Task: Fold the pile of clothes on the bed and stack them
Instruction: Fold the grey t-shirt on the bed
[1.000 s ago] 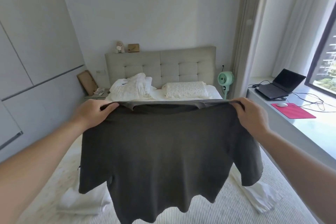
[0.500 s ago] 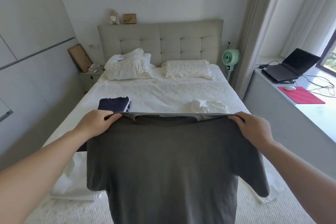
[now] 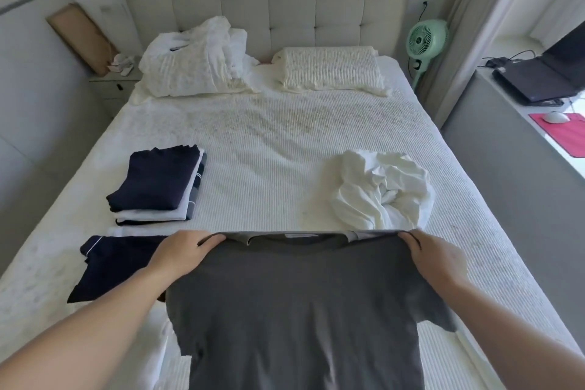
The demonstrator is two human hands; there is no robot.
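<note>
Over the near bed (image 3: 285, 142), my left hand (image 3: 182, 252) and right hand (image 3: 435, 258) each pinch one grey T-shirt (image 3: 297, 310) by a shoulder; one folded stack (image 3: 158, 184) far left, one crumpled white garment (image 3: 380, 190) far right.

A single head-worn camera looks forward and down from the foot of the bed (image 3: 285, 142), close above it.

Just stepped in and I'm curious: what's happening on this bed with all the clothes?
A person is folding laundry. The left hand and right hand each grip a shoulder of a dark grey T-shirt, held spread over the bed. A folded stack topped by a navy garment sits on the left, another navy piece lies nearer, and a crumpled white garment waits on the right.
</note>
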